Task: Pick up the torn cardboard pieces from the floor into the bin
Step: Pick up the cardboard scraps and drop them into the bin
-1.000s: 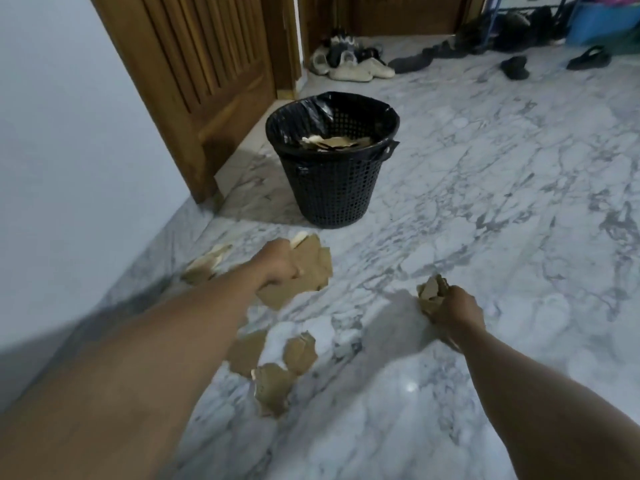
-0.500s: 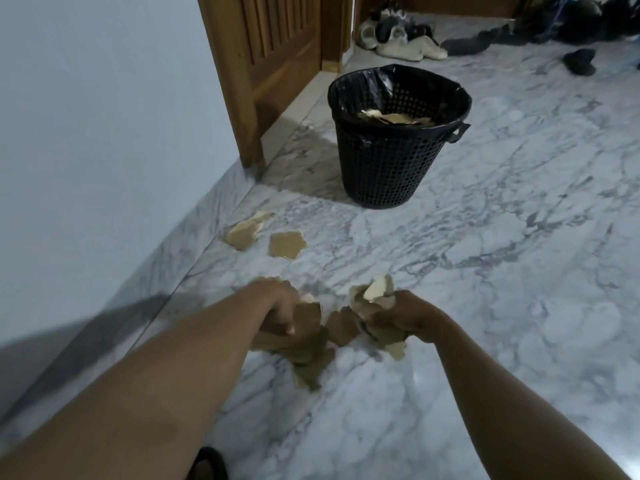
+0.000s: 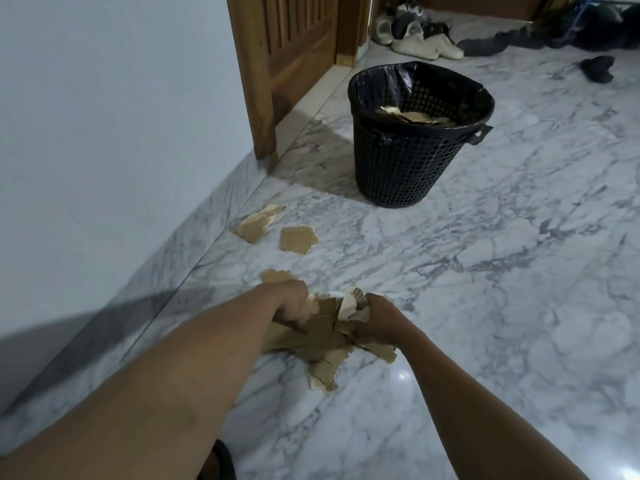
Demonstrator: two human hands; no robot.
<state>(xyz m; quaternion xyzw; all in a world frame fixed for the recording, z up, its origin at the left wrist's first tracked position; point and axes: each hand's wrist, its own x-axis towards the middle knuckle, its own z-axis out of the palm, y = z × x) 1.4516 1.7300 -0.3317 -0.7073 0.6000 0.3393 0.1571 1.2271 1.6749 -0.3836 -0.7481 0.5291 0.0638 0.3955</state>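
Observation:
A heap of torn brown cardboard pieces [image 3: 322, 344] lies on the marble floor between my hands. My left hand [image 3: 291, 301] grips pieces at the heap's left side. My right hand [image 3: 375, 318] clutches a bunch of scraps [image 3: 351, 303] at its right side. Two more cardboard pieces lie farther off near the wall: one [image 3: 256, 225] by the skirting, another [image 3: 298, 239] beside it. The black mesh bin [image 3: 408, 168] with a black liner stands beyond, with cardboard scraps [image 3: 412, 116] inside it.
A pale wall [image 3: 104, 133] with marble skirting runs along the left. A wooden door [image 3: 294, 46] stands left of the bin. Shoes [image 3: 426, 43] and dark slippers [image 3: 597, 67] lie on the floor at the back. A dark sandal [image 3: 221, 462] shows at the bottom edge.
My hands came together from apart and now gather the heap between them. The view turned left and drew closer to the floor, so the bin sits farther right.

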